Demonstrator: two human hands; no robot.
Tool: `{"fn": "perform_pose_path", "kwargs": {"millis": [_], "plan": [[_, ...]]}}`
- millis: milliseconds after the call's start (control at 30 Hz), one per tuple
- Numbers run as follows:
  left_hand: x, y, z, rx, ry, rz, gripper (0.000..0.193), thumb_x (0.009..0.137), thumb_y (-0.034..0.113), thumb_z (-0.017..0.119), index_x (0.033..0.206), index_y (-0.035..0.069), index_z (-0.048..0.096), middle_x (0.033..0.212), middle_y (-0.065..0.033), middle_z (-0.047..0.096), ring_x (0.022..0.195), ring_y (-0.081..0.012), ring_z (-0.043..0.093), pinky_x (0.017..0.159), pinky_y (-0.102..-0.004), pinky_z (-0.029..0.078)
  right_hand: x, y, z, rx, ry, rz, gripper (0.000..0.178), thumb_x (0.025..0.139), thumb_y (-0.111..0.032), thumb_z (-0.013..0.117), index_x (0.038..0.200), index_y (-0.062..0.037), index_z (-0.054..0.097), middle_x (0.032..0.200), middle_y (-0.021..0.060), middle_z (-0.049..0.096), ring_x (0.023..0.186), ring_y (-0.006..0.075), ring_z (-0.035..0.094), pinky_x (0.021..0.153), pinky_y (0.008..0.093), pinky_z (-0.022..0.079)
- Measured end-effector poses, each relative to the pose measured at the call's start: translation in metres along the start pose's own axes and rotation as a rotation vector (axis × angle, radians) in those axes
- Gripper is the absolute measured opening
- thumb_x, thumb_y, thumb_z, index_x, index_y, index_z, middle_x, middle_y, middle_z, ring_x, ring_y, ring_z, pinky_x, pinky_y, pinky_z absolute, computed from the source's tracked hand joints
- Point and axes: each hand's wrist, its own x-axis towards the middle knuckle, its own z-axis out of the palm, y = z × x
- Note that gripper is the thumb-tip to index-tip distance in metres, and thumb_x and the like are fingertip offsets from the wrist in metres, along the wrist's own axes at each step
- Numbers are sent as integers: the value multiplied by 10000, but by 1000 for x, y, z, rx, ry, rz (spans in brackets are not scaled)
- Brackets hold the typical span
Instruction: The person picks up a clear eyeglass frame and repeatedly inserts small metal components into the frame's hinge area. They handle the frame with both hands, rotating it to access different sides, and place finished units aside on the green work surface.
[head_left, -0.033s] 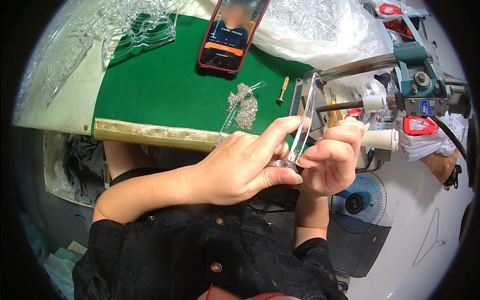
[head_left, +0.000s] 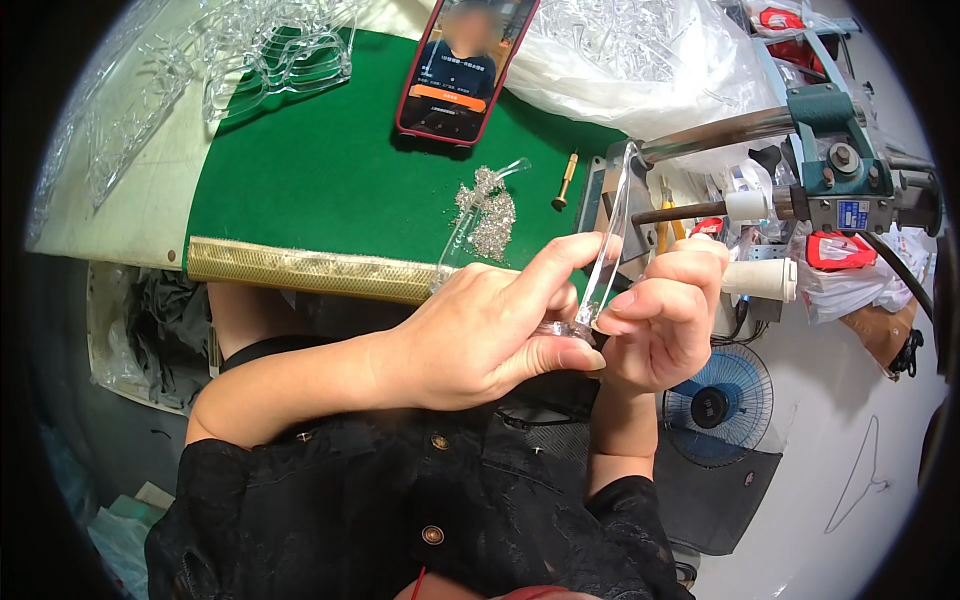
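A green mat (head_left: 300,190) covers the table, presumably so small parts neither roll nor scratch; the plastic bag (head_left: 570,90) of clear pieces sits at its far edge, likely to leave the near part free for working. The left hand (head_left: 490,335) is nearly closed, thumb and fingers pinching the lower end of a clear piece (head_left: 612,225), which stands tilted up between both hands, perhaps to bring its joint into sight. The right hand (head_left: 665,315) is curled, fingertips at that joint; whether it grips anything cannot be told. The phone (head_left: 450,80) is propped beyond, seemingly for viewing. The small screwdriver (head_left: 566,182) lies right of the silvery bits (head_left: 494,228), which seem heaped for easy picking
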Motion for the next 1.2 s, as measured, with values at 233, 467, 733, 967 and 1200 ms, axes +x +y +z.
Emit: {"fn": "perform_pose_path", "kwargs": {"millis": [233, 467, 733, 967, 1200], "plan": [[0, 1, 0, 28, 8, 17, 820, 878, 509, 563, 1412, -12, 224, 937, -109, 683, 777, -207, 689, 708, -287, 515, -1, 2, 0, 13, 4, 16, 239, 600, -220, 803, 749, -140, 634, 758, 0, 512, 748, 208, 442, 683, 336, 384], [0, 0, 1, 10, -1, 6, 835, 879, 511, 565, 1416, -19, 209, 926, -116, 672, 803, -211, 687, 727, -287, 512, -6, 7, 1, 139, 22, 94, 273, 665, -301, 794, 750, -101, 630, 767, 20, 521, 764, 202, 458, 697, 331, 390], [24, -12, 5, 49, 66, 106, 817, 903, 452, 581, 1439, 5, 156, 1129, -218, 598, 1045, -331, 620, 900, -375, 466, -27, 5, 4, 677, -1, 575, 279, 794, -223, 729, 945, 7, 679, 899, 63, 583, 885, 181, 486, 822, 288, 383], [61, -9, 8, 820, -26, 252, 287, 848, 225, 636, 1052, 30, 582, 889, -124, 621, 870, -280, 632, 692, -367, 515, -21, 36, -36, 572, 62, 511, 248, 840, -184, 695, 960, 29, 657, 906, 53, 546, 854, 133, 499, 793, 244, 395], [114, -30, 39, 837, 64, 372, 150, 891, 186, 589, 844, 50, 543, 690, -120, 603, 632, -316, 626, 534, -412, 485, -21, 82, -70, 551, 183, 555, 123, 869, -93, 649, 916, 19, 632, 878, 8, 563, 815, 85, 492, 757, 216, 381]]}}
